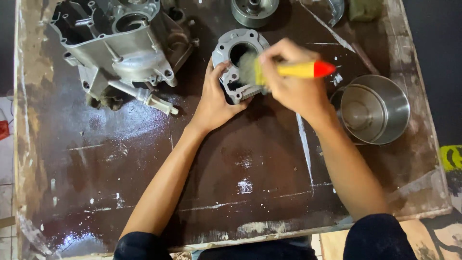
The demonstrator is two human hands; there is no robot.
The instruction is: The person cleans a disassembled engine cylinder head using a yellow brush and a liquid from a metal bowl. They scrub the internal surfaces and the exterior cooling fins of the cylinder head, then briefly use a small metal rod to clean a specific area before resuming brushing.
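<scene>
A large grey engine casing (118, 45) lies well left of the left hand (214, 98), which grips a grey metal cylinder block (238, 62). A steel bowl (373, 108) sits just right of the right hand (291, 79), closed around a yellow-handled paintbrush (301, 70) whose bristles touch the block.

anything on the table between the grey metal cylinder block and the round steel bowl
Only the right hand with its yellow, red-tipped brush, between grey metal cylinder block and round steel bowl, head view.

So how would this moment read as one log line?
left hand: steadies engine cylinder | right hand: holds yellow brush, bristles on cylinder | steel pot: right
</scene>
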